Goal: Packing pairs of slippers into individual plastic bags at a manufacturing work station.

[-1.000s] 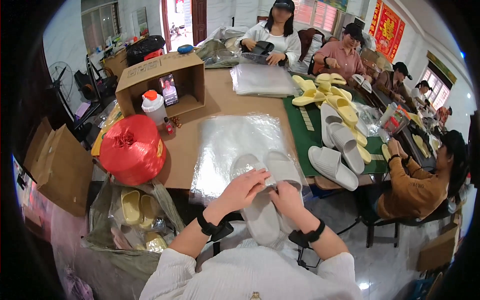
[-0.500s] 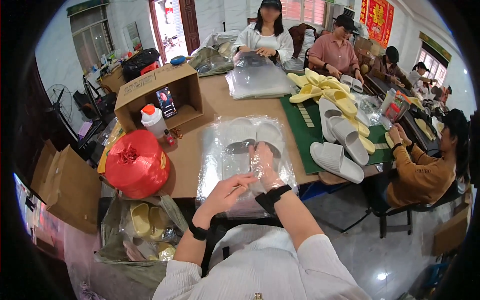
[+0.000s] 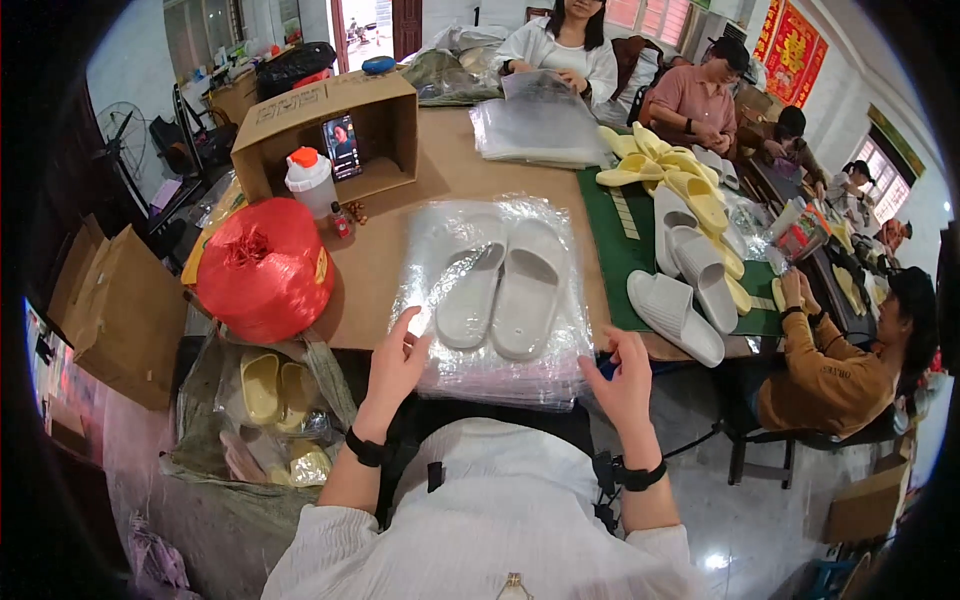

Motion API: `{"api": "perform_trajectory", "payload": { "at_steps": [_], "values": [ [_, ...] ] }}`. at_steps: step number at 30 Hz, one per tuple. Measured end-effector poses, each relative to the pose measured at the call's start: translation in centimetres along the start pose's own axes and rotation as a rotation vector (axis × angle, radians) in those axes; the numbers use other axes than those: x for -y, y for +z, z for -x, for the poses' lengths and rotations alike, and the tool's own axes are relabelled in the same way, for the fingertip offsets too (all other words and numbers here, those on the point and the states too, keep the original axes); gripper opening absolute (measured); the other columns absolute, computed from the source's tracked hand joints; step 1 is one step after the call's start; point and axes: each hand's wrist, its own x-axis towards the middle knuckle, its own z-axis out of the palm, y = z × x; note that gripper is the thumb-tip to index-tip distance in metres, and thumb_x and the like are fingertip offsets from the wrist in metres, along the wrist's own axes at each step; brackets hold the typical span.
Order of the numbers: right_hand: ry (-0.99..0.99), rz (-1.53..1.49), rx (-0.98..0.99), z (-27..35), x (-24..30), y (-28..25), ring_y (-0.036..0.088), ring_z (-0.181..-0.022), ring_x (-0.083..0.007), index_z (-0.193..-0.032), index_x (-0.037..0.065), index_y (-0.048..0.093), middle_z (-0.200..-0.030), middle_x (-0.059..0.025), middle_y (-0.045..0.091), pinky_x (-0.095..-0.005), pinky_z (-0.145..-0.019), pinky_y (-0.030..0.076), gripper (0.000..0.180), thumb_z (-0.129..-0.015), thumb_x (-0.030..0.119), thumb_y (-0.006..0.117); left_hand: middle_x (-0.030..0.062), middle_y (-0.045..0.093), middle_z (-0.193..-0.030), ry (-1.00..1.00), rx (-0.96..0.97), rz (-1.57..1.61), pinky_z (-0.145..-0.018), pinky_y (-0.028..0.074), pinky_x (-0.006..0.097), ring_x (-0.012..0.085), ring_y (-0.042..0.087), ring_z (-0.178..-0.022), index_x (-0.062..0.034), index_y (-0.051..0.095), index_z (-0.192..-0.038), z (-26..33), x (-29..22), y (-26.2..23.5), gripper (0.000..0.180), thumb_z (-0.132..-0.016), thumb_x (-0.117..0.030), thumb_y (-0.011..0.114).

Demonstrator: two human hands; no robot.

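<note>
Risks, left to right: left hand (image 3: 397, 365) could snag the film's edge and ruck it, skewing the grey slippers (image 3: 530, 290); the slick clear bag stack (image 3: 490, 385) seems to overhang the counter (image 3: 450, 165) at lower centre, so a drag could slide bags off; right hand (image 3: 624, 380) could catch likewise. Positions: left fingers loosely spread, empty, at the stack's left edge, contact unclear; slippers mid-frame, between both hands, apart from the fingers; right thumb and fingers apart, empty, near the stack's right edge.
</note>
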Motion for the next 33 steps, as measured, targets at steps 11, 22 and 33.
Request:
{"api": "perform_trajectory", "payload": {
  "at_steps": [11,22,33],
  "values": [
    [0.128,-0.093,0.243,1.4,-4.3,2.9,0.058,-0.062,-0.0215,-0.13,0.017,0.061,-0.07,-0.0124,0.057,-0.0327,-0.062,0.048,0.047,-0.084,0.006,0.06,-0.0019,0.06,-0.07,-0.12,0.119,0.414,-0.053,0.043,0.021,0.0047,0.052,-0.059,-0.0071,0.065,-0.124,0.2,2.2,-0.1,0.032,-0.094,-0.005,0.054],
    [0.035,-0.241,0.249,1.9,-5.9,1.4,0.057,-0.093,-0.0197,-0.133,0.007,0.056,-0.12,-0.0105,0.058,-0.0279,-0.076,0.047,0.058,-0.076,-0.007,0.057,0.0055,0.054,-0.115,0.013,0.457,0.55,-0.089,0.047,0.028,0.0144,0.055,-0.108,-0.0046,0.056,-0.133,-0.1,3.3,-4.0,0.054,-0.081,0.005,0.059],
    [-0.427,-0.003,0.204,0.9,-4.1,2.2,0.05,-0.125,-0.0309,-0.086,0.014,0.075,-0.125,0.0008,0.065,-0.0462,-0.102,0.035,0.009,-0.078,0.016,0.073,0.0083,0.05,-0.146,0.528,0.271,-0.208,-0.115,0.029,0.046,0.0381,0.028,-0.144,-0.0175,0.076,-0.106,-0.1,0.6,-2.9,0.028,-0.08,-0.013,0.071]
  ]
}}
